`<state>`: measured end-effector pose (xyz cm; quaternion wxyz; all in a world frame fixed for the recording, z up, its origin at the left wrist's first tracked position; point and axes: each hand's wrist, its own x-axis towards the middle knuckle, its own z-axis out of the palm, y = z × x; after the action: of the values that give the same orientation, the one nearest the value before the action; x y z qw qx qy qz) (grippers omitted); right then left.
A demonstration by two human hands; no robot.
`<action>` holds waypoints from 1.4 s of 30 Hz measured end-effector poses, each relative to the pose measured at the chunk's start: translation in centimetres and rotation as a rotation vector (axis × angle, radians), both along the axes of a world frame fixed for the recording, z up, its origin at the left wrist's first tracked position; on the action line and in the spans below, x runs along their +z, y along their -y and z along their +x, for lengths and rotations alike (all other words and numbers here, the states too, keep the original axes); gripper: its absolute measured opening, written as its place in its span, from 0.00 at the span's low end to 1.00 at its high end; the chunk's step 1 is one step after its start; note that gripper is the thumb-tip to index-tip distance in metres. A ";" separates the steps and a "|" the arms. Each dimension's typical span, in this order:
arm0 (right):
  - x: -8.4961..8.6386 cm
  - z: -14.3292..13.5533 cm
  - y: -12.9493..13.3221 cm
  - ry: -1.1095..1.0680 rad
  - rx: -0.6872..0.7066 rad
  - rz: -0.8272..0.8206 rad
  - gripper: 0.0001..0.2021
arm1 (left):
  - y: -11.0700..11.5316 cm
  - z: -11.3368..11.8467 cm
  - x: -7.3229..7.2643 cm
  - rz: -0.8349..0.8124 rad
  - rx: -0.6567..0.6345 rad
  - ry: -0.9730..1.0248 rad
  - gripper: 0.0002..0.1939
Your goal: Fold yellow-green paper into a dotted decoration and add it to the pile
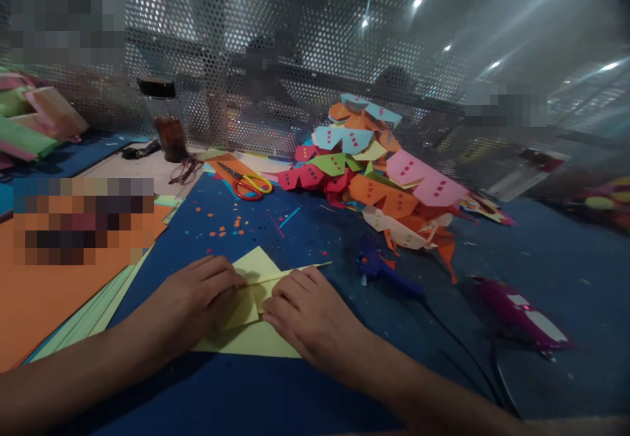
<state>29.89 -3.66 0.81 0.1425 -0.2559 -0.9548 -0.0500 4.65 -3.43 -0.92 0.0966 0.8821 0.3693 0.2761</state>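
A pale yellow sheet of paper (246,343), partly folded, lies on the blue table surface (275,393) in front of me. My left hand (199,298) grips its folded part from the left, fingers bent and fingertips on the crease. From the right, my right hand (308,311) pinches the same fold with curled fingers. One corner points up between the hands, and a thin folded edge sticks out beyond my right fingers. Both thumbs are largely hidden.
Scissors (251,186) and paper scraps lie beyond my hands. Colourful folded papers (394,193) are heaped behind right. A blue glue gun (391,277) and a magenta tool (524,314) sit right, with cords. Orange sheets (44,298) lie left; a dark-lidded jar (170,127) stands behind.
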 end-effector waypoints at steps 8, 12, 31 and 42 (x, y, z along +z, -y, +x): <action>0.4 -0.1 0.1 0.000 -0.012 -0.037 0.07 | 1.0 -0.3 0.8 0.129 -0.126 -0.206 0.12; 0.7 -0.2 0.2 0.017 -0.016 -0.068 0.07 | 1.3 -0.2 0.4 0.148 -0.141 -0.224 0.12; 0.5 -0.2 0.3 0.014 -0.025 -0.076 0.05 | 1.6 -0.2 0.0 0.066 -0.055 -0.228 0.13; 0.2 -0.3 0.3 -0.008 -0.036 -0.087 0.07 | 1.4 -0.3 0.3 0.054 -0.078 -0.202 0.19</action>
<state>29.61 -3.92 1.06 0.1343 -0.2790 -0.9508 -0.0098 4.37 -4.85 -0.58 0.0457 0.9214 0.3348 0.1918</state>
